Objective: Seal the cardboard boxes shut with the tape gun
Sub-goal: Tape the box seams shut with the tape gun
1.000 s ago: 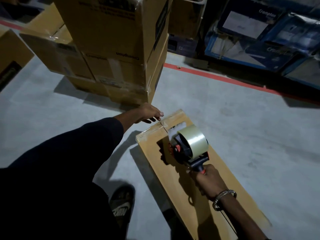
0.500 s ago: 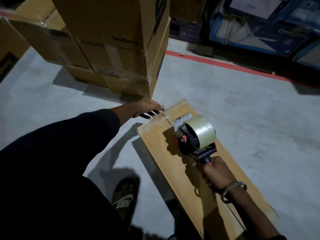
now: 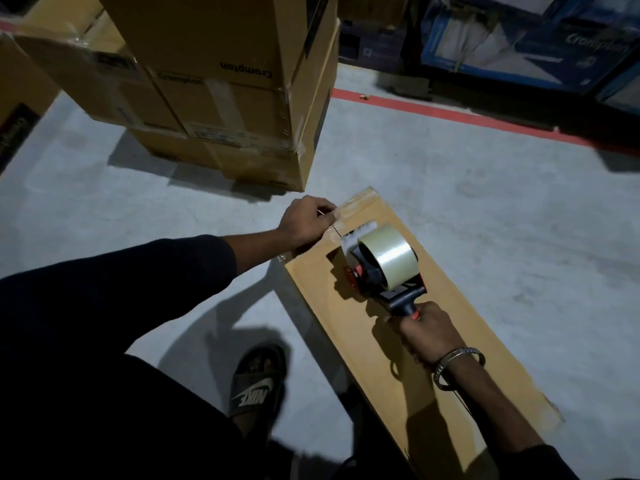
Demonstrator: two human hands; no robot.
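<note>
Fingers of our right hand (image 3: 427, 336) are wrapped tight around the black handle of the tape gun (image 3: 381, 268), a metal bracelet (image 3: 459, 363) sitting on that wrist. We hold the gun with its front end down on the top face of the flat cardboard box (image 3: 363, 341), near the far end, the roll of clear tape (image 3: 389, 256) standing up above the frame. Our left hand (image 3: 306, 221) reaches out on a dark sleeve (image 3: 138, 289) to the far left corner of the same box, fingers curled down over the strip of clear tape (image 3: 346, 211) that already runs across that end; whether they pinch the strip or only press it flat we cannot tell.

The box lies on the grey concrete floor (image 3: 485, 220), long and narrow, running from just in front of us away toward the upper left. Near its left side we see our foot in a dark Nike slide (image 3: 258, 382). Beyond the left hand stands a stack of brown Crompton cartons (image 3: 225, 81), several of them taped. A red floor line (image 3: 450, 116) runs across behind, and past it blue Crompton boxes (image 3: 536, 39) sit in the dim upper right.
</note>
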